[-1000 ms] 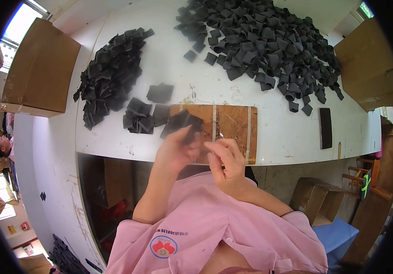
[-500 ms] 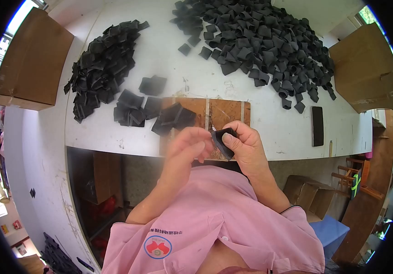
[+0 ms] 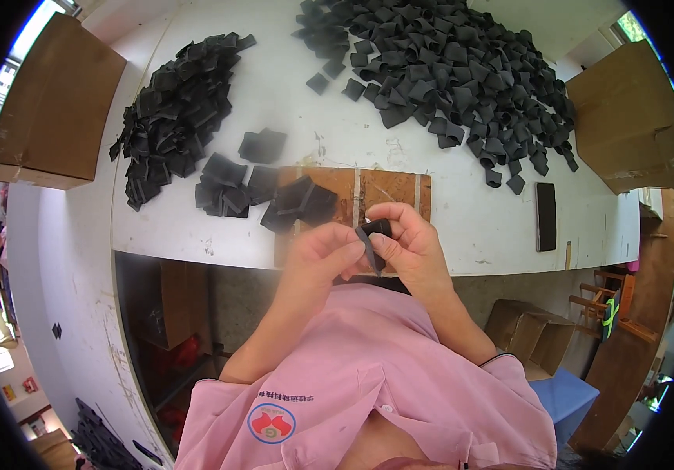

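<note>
Between my two hands is a small black fabric piece, bent into a curve above the table's front edge. My left hand pinches its left side with thumb and fingertips. My right hand is closed on its right side, thumb pressed against the front. Under and beyond my hands lies a worn wooden board. Several flat black pieces rest over the board's left part, and a few more lie to the left of it.
A heap of flat black pieces lies at the left. A larger pile of curled black pieces fills the far right. Cardboard boxes stand at the left and right edges. A dark phone lies on the white table.
My left hand has come in to the right and now grips the black piece. The piece has turned in my right hand and is more curled.
</note>
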Tool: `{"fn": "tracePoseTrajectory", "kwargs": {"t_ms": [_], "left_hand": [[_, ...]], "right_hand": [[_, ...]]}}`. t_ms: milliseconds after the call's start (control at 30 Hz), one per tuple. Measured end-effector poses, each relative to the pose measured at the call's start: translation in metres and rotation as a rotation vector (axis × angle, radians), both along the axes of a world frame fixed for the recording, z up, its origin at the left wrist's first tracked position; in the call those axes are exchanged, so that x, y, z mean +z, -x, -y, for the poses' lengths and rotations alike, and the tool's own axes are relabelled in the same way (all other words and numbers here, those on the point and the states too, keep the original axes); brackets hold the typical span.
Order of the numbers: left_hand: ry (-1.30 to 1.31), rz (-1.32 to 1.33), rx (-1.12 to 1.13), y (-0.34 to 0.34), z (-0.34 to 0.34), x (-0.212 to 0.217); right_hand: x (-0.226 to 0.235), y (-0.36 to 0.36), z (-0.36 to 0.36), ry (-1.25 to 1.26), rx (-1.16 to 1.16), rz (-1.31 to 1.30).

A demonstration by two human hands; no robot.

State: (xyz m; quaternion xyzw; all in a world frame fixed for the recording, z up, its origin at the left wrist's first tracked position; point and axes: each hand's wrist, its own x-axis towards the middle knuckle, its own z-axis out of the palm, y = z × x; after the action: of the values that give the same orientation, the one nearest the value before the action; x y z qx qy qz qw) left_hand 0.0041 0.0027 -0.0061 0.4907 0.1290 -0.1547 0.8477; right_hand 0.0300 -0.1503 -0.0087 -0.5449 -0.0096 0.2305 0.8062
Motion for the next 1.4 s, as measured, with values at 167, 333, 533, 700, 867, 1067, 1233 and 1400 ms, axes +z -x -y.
{"fn": "tracePoseTrajectory", "kwargs": {"t_ms": [167,333,533,700,867,1067,1233,1400], "left_hand": [[-0.183,0.144,0.095,0.003,0.008,-0.003],[-0.74,0.485,0.131,0.003,0.011,0.0],[-0.676,0.457,0.09,0.003,0.005,-0.005],[-0.27,0.206,0.145,0.004,0.0,-0.007],[-0.241,0.239,0.194,0.003,0.004,-0.002],[-0.345,0.258,0.168,0.0,0.002,0.004],[-0.677,0.381,0.194,0.004,-0.001,-0.005],[-1.105,0.712,0.346,0.009,0.014,-0.001]], "right_hand": [[0.002,0.006,-0.01,0.666,-0.347,0.721],[0.006,0.004,-0.014,0.724,-0.3,0.874],[0.005,0.002,-0.017,0.688,-0.256,0.823],[0.007,0.002,-0.017,0.585,-0.194,0.675],[0.002,0.0,-0.018,0.598,-0.199,0.728],[0.003,0.0,-0.013,0.624,-0.159,0.709],[0.003,0.003,-0.017,0.404,-0.17,0.493],[0.004,0.005,-0.024,0.581,-0.227,0.765]]}}
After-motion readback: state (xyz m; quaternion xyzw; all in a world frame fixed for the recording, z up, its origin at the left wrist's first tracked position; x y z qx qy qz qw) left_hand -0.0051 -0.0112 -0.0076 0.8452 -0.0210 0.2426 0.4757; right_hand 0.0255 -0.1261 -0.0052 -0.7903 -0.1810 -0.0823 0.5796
